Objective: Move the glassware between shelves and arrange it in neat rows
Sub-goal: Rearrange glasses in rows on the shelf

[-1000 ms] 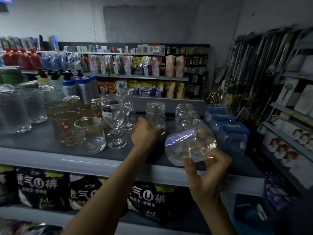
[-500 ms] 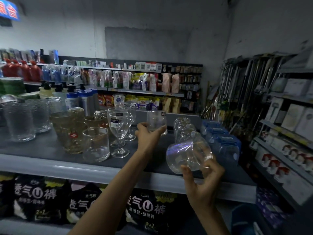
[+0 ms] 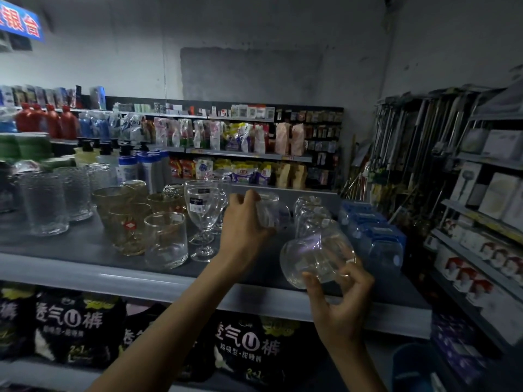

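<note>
Glassware is in both your hands over the grey shelf (image 3: 85, 274). Your left hand (image 3: 244, 224) has its fingers curled round a small clear glass (image 3: 270, 212), which is tipped and blurred; whether its base meets the shelf cannot be told. Your right hand (image 3: 341, 302) pinches a round tumbler (image 3: 315, 257) between thumb and fingertips. The tumbler lies tilted on its side in the air, over the shelf's front edge.

Just left of your left-hand grip stand two stemmed goblets (image 3: 202, 219), one behind the other. Further left of them come a plain clear tumbler (image 3: 165, 240), a cluster of amber glasses (image 3: 127, 227) and some textured glasses (image 3: 45, 203), all upright on the shelf.

Beyond your right-hand grip, between your two hands, a row of clear glasses (image 3: 308, 212) runs toward the back of the shelf. To the right of that grip sit blue-lidded containers (image 3: 373, 239). Below both grips, black packages (image 3: 246, 345) fill the lower shelf.
</note>
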{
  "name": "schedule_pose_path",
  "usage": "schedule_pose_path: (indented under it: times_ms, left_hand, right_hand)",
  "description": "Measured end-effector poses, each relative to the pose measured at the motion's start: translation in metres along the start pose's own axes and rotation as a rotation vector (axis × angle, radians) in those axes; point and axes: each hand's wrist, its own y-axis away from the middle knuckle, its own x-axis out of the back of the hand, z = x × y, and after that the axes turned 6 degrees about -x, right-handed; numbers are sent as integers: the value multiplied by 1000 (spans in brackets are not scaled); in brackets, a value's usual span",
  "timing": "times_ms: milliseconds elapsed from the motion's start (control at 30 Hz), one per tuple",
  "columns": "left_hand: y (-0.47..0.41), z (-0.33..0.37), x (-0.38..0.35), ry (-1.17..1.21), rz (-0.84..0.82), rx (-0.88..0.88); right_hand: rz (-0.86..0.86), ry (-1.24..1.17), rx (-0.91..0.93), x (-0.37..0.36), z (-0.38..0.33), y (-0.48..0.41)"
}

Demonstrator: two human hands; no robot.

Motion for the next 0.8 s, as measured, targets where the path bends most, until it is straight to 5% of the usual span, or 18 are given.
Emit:
schedule_pose_path:
  times_ms: [433,800]
  left_hand:
    - [-25,12,-14,-210,-88,-64]
    - [-8,-10,-33,157,87,107]
  right_hand:
    - [-3,54,-19,3,0,-2]
    - [-1,31,-6,3,1,-5]
